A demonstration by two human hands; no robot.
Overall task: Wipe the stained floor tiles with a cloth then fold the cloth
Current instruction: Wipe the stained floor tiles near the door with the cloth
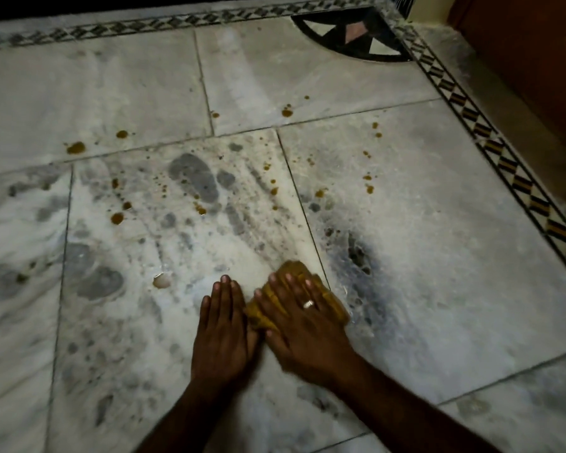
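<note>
A bunched mustard-yellow cloth (pixel 294 276) lies on the pale marble floor tiles (pixel 438 256) near the bottom centre. My right hand (pixel 304 325), wearing a ring, presses flat on top of the cloth with fingers spread. My left hand (pixel 224 325) rests flat on the tile just left of the cloth, its edge touching the cloth. Brown stain drops (pixel 76 147) are scattered across the tiles above the hands, and a pale wet spot (pixel 161 281) sits left of my left hand. Dusty grey footprints (pixel 195 176) mark the middle tile.
A patterned black and brown border strip (pixel 504 158) runs along the top and right of the floor. A dark inlaid corner motif (pixel 350 37) sits at the top right. A brown wooden surface (pixel 536 44) rises at the far right corner.
</note>
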